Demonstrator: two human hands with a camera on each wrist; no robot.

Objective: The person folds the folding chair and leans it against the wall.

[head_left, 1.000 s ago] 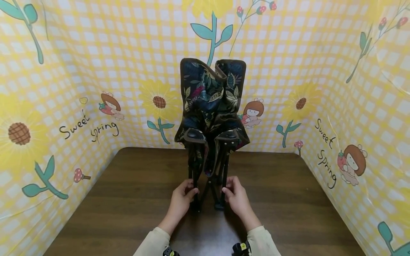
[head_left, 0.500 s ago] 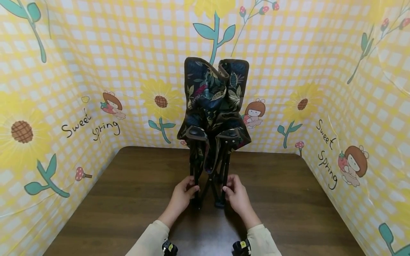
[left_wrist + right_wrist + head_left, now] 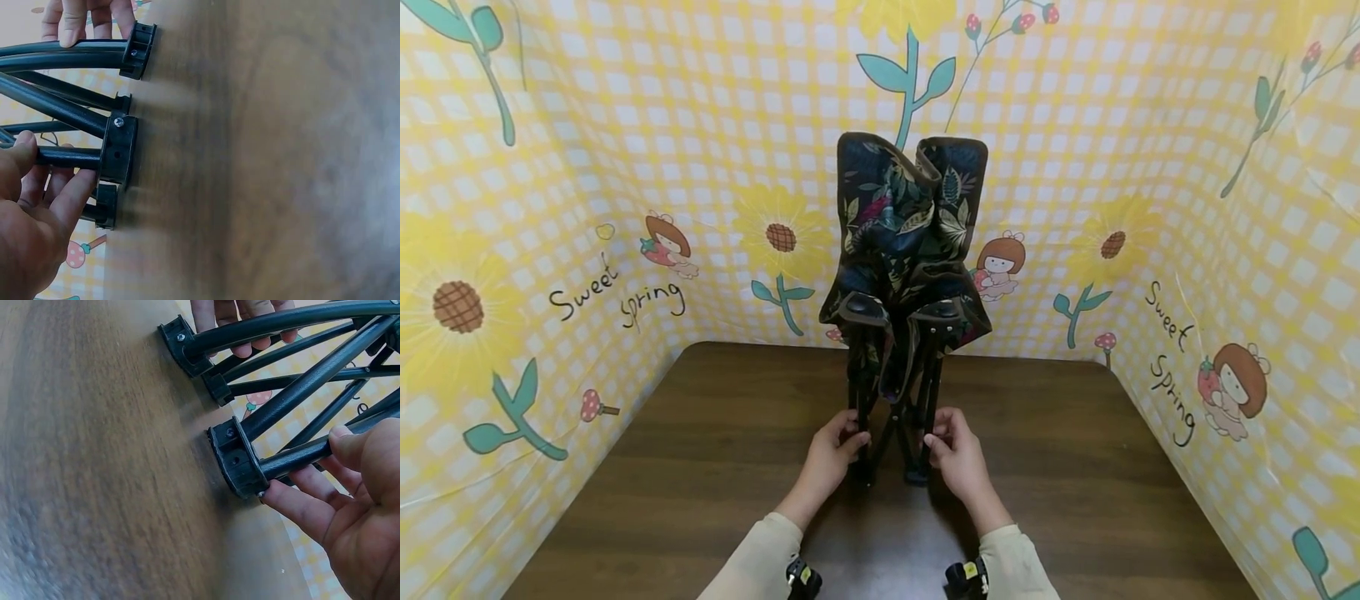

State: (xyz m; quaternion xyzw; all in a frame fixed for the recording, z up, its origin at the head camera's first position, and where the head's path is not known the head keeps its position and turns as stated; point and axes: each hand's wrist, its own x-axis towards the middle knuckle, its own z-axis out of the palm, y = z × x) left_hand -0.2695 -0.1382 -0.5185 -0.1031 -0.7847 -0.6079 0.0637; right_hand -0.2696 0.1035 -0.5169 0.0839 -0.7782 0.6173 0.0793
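Note:
A small folding chair with dark floral fabric stands upright on the table, its frame drawn together and its seat cloth creased down the middle. Low on its near left leg, my left hand pinches the black tube between thumb and fingers. My right hand holds the near right leg at about the same height. In the left wrist view, the left thumb lies over a leg tube just above its black plastic foot. The right wrist view shows the right fingertips beside another foot. Crossed tubes lie between the hands.
The brown wooden table has rounded far corners. Yellow checked cloth with printed sunflowers and figures hangs close around the back and both sides. A black wrist camera sits on the right sleeve.
The head view has shifted slightly, so the chair and hands appear a little further right and higher. Both hands keep their hold on the legs, and the chair looks just as folded.

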